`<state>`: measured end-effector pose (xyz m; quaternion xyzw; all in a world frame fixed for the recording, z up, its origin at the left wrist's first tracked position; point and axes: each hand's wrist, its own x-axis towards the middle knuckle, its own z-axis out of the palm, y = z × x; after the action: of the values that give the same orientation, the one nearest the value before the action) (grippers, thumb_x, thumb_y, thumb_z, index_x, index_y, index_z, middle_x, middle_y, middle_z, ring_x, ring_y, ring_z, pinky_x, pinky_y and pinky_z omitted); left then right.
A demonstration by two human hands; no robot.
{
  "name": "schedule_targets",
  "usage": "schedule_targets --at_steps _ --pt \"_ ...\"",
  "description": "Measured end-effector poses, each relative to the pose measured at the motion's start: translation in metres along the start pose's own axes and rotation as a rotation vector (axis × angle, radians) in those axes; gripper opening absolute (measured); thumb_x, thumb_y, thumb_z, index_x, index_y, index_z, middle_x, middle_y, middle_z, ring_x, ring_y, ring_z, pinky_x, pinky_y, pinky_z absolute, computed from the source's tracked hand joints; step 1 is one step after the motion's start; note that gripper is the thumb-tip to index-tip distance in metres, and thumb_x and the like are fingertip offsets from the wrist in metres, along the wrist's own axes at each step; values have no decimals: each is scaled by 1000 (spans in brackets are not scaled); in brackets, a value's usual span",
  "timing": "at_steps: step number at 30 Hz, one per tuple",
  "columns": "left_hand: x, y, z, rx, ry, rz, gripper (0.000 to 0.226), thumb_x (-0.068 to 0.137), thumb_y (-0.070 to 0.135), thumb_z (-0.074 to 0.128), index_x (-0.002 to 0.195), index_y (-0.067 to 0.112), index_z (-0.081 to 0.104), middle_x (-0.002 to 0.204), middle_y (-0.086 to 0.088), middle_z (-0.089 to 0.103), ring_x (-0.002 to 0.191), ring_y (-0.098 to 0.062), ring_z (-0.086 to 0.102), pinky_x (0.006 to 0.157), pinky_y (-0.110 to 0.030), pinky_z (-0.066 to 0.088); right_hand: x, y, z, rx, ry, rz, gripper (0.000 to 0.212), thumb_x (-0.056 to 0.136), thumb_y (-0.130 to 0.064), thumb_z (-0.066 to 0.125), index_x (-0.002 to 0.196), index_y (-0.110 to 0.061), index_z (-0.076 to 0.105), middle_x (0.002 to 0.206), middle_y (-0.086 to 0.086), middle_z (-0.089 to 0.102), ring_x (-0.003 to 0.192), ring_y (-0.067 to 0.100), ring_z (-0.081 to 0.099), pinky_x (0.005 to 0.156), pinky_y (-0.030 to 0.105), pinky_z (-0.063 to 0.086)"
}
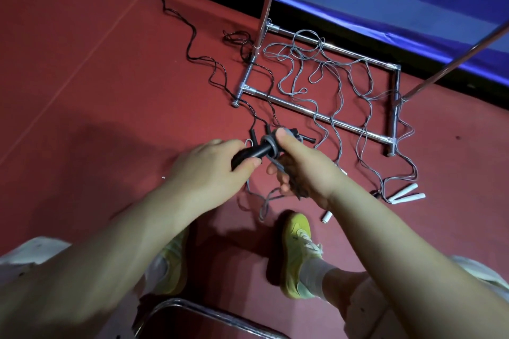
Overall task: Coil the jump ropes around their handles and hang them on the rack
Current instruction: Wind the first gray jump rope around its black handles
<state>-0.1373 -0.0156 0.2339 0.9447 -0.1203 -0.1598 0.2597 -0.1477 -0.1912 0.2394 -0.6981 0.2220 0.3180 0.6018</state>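
Red flooring (96, 77) ran up to a blue wall pad at the far edge, and the chrome rack (319, 115) stood on it with its base frame near the far side. Grey jump rope (325, 74) sprawled in loose loops across that base, while a black rope (192, 44) trailed off toward the far left corner and white handles (406, 194) lay at the right. Just nearer than the base, the black handles (257, 153) were held with their long axis running left to right. The left hand (212, 170) was curled round their left end; the right hand (300, 170), closer to the loose rope, pinched grey turns against the right end, more cord bunched in its palm.
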Motion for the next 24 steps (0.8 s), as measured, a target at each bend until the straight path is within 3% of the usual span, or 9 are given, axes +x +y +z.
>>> schedule_targets --at_steps 7,12,15,17,19,21,24 --pt "-3 -2 -2 -16 -54 51 36 84 60 38 96 30 53 89 4 56 90 -24 56 78 -39 47 2 -1 2 84 1 -83 44 95 -48 44 78 -9 59 47 -4 55 45 14 47 47 20 45" --pt "-5 4 -10 -228 -188 -14 43 74 65 39 99 34 55 92 9 62 91 -17 59 84 -40 48 2 -2 -6 36 -41 -269 45 81 -48 54 70 -6 65 57 15 53 49 19 50 51 21 43" --pt "-11 9 -13 -513 -281 -57 50 71 69 40 98 33 62 95 8 70 93 -15 64 91 -39 49 -3 -5 -9 -48 -113 -355 40 78 -46 52 59 -14 66 51 13 53 49 18 45 49 20 35" --pt "-12 19 -20 -801 -410 -87 42 81 62 48 89 27 70 85 7 73 79 -12 67 75 -25 54 -2 -4 -10 -77 -135 -411 43 74 -51 53 55 -14 62 53 12 53 51 20 39 50 29 29" --pt "-10 26 -25 -1047 -559 -219 51 84 55 35 92 18 69 74 5 71 66 -12 66 58 -20 52 3 -1 -11 -35 -157 -466 49 73 -52 49 63 -5 59 55 11 53 56 24 39 56 39 29" --pt "-9 24 -27 -1260 -708 -337 64 81 59 28 100 10 65 78 -4 70 64 -18 66 58 -26 54 5 -1 -12 102 -216 -507 48 75 -45 48 74 3 53 56 5 54 55 22 46 57 38 31" --pt "-12 17 -20 -1481 -911 -356 79 76 74 31 101 10 70 86 -15 67 70 -28 66 66 -37 55 3 -3 -13 249 -294 -544 35 77 -38 46 73 -3 47 54 3 49 48 20 47 54 35 27"
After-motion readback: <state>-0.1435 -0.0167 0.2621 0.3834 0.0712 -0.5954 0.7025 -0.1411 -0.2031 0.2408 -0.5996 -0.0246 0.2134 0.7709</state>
